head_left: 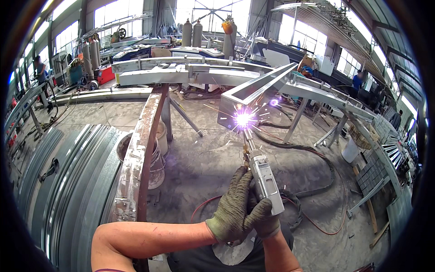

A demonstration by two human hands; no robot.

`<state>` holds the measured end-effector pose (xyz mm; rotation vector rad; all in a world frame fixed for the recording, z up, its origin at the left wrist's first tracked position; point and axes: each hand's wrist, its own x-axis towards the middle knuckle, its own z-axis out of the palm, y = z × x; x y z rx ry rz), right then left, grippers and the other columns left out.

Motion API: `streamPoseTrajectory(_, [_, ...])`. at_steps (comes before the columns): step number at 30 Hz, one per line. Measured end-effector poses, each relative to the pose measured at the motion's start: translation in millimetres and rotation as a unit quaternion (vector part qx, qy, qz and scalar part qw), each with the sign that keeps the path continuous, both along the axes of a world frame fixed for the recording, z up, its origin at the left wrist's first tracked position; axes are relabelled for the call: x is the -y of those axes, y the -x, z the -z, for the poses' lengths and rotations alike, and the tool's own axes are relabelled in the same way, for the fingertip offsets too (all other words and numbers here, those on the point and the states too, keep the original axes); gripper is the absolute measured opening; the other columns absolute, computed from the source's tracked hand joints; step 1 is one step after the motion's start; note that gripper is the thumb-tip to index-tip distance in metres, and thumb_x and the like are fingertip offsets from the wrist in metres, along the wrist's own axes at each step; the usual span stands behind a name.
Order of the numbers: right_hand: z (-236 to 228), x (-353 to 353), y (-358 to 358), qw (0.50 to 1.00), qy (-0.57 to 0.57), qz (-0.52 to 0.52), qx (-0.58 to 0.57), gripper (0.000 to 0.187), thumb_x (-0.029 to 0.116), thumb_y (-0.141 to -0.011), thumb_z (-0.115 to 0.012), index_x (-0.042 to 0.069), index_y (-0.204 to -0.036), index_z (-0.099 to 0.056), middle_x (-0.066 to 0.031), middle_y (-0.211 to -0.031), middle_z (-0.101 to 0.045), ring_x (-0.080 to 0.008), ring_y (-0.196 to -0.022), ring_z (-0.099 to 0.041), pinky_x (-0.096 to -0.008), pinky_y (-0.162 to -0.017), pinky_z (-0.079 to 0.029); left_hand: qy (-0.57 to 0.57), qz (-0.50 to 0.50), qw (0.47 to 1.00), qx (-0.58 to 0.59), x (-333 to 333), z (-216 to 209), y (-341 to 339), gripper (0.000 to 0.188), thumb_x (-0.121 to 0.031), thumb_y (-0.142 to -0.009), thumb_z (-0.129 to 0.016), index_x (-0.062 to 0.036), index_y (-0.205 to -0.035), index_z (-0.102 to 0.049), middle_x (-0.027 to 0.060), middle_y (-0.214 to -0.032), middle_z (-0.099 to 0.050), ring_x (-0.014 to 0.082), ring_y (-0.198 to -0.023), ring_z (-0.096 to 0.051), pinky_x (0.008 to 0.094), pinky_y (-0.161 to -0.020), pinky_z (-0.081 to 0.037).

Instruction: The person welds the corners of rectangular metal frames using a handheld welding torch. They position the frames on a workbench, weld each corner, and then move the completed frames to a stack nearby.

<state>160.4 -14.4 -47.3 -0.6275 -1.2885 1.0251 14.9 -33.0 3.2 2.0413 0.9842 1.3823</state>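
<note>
Both my hands wear dark green ribbed work gloves. A silver handheld welding gun (266,181) points away from me, its brass-coloured nozzle end (247,149) reaching up to a metal frame. My right hand (266,218) is closed round the back of the gun, with the thumb along its side. Beside it, my left hand (231,206) is closed against the gun's left underside; its fingertips are partly hidden. A bright white-violet arc (244,119) with flying sparks burns at the near corner of the angled metal frame (225,115). The glare hides the exact contact point.
A rusty steel beam (141,158) runs away at my left, beside stacked metal profiles (74,181) and buckets (156,174). Long metal beams (154,78) cross ahead. A black hose (312,152) and red cable (333,232) lie on the floor. Other people (358,81) stand farther off.
</note>
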Motion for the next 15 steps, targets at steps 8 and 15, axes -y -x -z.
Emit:
streamPoseTrajectory(8, [4, 5, -9, 0.997, 0.059, -0.038, 0.04, 0.052, 0.037, -0.104, -0.065, 0.0, -0.14, -0.054, -0.0087, -0.126, -0.063, -0.0185, -0.115, -0.062, -0.0354, -0.099, -0.051, -0.02, 0.003, 1.0, 0.0, -1, 3, -1, 0.091, -0.045, -0.103, -0.066, 0.0151, -0.158, -0.025, 0.0422, -0.161, -0.03, 0.0536, -0.155, -0.029, 0.0528, -0.128, -0.024])
streamPoseTrajectory(15, [0, 6, -2, 0.999, 0.033, -0.024, -0.021, 0.021, 0.002, -0.101, -0.07, -0.001, -0.122, -0.068, -0.0057, -0.109, -0.071, -0.0124, -0.095, -0.068, -0.0305, -0.076, -0.058, 0.004, 0.005, 1.0, 0.001, 4, -8, -1, 0.09, -0.045, -0.103, -0.065, 0.0151, -0.157, -0.026, 0.0424, -0.161, -0.03, 0.0547, -0.155, -0.029, 0.0536, -0.128, -0.024])
